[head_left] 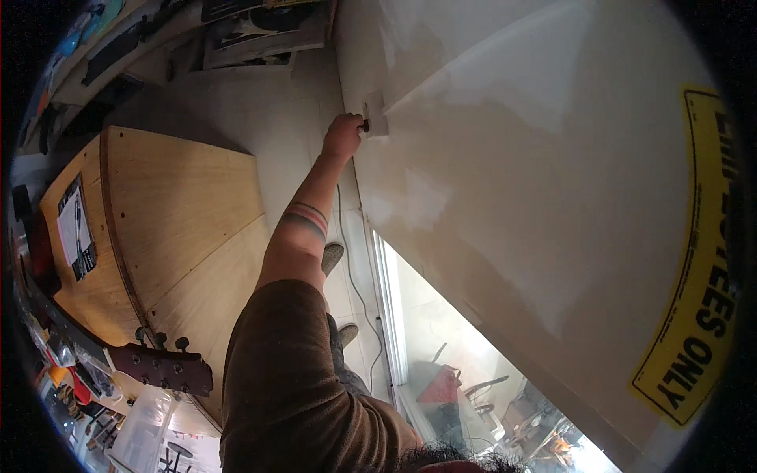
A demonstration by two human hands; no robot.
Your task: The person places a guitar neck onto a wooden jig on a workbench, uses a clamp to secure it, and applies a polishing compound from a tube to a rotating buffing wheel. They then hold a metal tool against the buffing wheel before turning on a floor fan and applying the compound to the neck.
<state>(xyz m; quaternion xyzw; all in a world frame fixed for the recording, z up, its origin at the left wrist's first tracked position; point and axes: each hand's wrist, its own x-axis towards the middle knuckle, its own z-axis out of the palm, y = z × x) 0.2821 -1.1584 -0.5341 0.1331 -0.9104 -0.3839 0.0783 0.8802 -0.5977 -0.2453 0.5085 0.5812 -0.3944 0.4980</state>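
Observation:
My left hand [343, 136] reaches far out along a large white door-like panel [505, 173]. Its fingers are closed around a small dark knob [364, 126], most of which they cover. The knob stands out from a pale rectangular plate [375, 115] near the panel's left edge. Dark bands ring my bare forearm, and a brown sleeve covers the upper arm. My right hand does not show. A yellow sign [686, 315] with black lettering is fixed to the panel at the far right.
Left of my arm stands a light wooden counter [189, 205] with a paper sheet [76, 229] on its side. A guitar headstock [162, 369] juts in at lower left. A thin cable [359, 292] runs over the pale floor. Below the panel, glass [441, 339] shows cluttered objects.

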